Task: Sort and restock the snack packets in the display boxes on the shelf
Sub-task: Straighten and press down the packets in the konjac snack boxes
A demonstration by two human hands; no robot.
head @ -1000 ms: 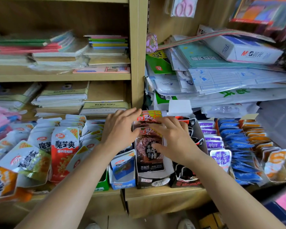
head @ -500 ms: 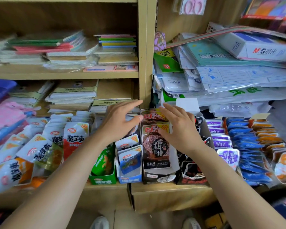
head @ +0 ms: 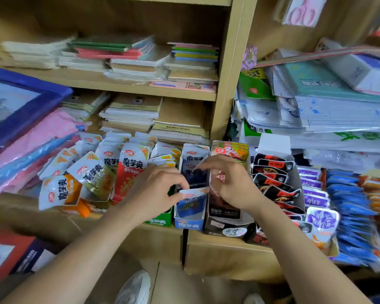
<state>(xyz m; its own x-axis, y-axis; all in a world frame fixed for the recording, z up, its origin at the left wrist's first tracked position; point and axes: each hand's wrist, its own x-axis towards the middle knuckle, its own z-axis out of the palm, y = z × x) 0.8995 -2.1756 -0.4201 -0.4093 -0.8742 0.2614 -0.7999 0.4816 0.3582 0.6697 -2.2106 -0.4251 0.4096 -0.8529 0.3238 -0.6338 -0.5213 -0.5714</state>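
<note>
Head view: white-and-navy snack packets (head: 195, 153) stand upright in blue box (head: 188, 224).

Soft, even, fairly bright light; shadows are faint. Motion blur smears the whole view, heaviest at the left and right edges, where wide-angle distortion bends the shelf (head: 223, 84).

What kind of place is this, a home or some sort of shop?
Most likely a small shop selling stationery and snacks: display boxes of snack packets line the shelf, stacked notebooks fill the shelves above, and packaged pink scissors hang at the top right.
</note>
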